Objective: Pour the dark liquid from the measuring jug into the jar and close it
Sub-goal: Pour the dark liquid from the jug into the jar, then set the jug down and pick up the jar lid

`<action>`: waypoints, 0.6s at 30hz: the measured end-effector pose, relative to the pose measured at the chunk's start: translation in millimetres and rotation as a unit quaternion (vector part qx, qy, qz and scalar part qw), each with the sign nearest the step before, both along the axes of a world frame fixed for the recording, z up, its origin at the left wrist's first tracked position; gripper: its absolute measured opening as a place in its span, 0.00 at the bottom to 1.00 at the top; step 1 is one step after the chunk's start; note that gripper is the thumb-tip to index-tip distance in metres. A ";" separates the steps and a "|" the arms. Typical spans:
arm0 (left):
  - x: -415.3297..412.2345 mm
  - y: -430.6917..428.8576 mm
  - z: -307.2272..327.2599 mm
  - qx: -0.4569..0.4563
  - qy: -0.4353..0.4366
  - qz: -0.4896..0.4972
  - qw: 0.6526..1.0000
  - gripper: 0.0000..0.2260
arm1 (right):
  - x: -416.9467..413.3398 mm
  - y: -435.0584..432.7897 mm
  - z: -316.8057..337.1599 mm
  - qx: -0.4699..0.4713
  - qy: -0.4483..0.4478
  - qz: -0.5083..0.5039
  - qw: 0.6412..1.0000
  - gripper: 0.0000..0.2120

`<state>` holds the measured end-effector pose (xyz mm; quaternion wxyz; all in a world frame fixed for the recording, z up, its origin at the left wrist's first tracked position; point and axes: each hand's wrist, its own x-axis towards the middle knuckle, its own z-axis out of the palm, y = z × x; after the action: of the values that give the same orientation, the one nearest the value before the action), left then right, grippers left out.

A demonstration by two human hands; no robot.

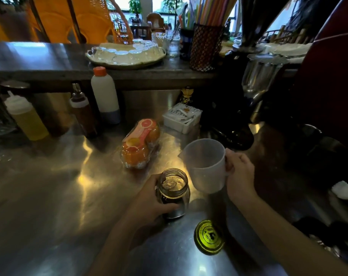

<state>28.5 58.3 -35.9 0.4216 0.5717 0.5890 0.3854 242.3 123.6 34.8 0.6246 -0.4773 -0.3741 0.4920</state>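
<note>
While left fingers (165, 207) wrap the jar (174, 193), right fingers (231, 166) grip the measuring jug (205, 166) handle.

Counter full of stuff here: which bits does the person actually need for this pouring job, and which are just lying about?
Needed:
- measuring jug, in the right hand
- jar, steadied by the left hand
- lid, lying loose on the counter

Lying about:
- pack of oranges
- squeeze bottle
- white bottle
- tray of glasses
- straw holder

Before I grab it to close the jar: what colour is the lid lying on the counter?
Yellow-green, with a dark printed emblem; the lid shows in the head view.
</note>
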 end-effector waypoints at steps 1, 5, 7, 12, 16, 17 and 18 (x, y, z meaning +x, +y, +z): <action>0.7 -1.2 2.1 0.000 -0.004 -0.002 1.000 0.36 | -0.6 1.7 -5.8 -0.008 0.027 -0.025 0.999 0.10; 3.3 -5.4 8.7 0.001 -0.019 0.005 1.000 0.35 | 3.5 8.3 -30.4 -0.047 0.128 -0.078 0.988 0.10; 3.7 -6.4 9.6 0.005 -0.016 0.008 1.000 0.34 | 6.6 9.6 -44.1 -0.047 0.109 -0.079 0.990 0.11; 3.3 -6.4 12.6 0.000 -0.018 0.013 1.000 0.33 | 11.0 8.9 -67.8 -0.013 0.040 -0.093 0.995 0.14; 3.8 -7.6 15.0 0.000 -0.001 0.011 1.000 0.34 | 15.5 4.7 -82.8 -0.014 -0.020 -0.106 0.994 0.11; 3.6 -7.3 15.4 0.002 0.004 0.010 1.000 0.34 | 16.8 3.9 -85.6 -0.013 -0.021 -0.106 0.994 0.11; 3.6 -7.2 15.3 0.002 0.008 0.009 1.000 0.33 | 17.8 3.1 -86.6 -0.017 -0.024 -0.101 0.994 0.11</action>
<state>32.1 51.1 -20.6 0.4123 0.5704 0.5963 0.3861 260.1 126.7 -51.8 0.6542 -0.5345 -0.3302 0.4210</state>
